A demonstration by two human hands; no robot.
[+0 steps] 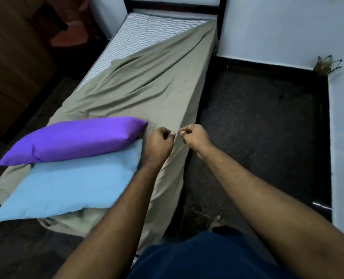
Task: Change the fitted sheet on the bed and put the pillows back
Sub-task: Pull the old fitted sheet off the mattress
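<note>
Since the sheet (147, 85) is just thin, floppy cloth, it looks light and will slide and bunch easily, so I'd grab it at the edge. Both hands do that: left hand (160, 142) and right hand (194, 136) each pinch a fold at the bed's near right side. It lies skewed, far mattress (139, 35) bare. The purple pillow (74, 139) and blue pillow (70, 186) weigh it down

The room is dim, with a cool, flat cast. The white wall (267, 27) right of the bed (147, 81) is the brightest area; the floor (257, 117) beside the bed is nearly black. Left of the bed, furniture sinks into shadow. Wide-angle distortion bends the edges, and detail is soft throughout.
</note>
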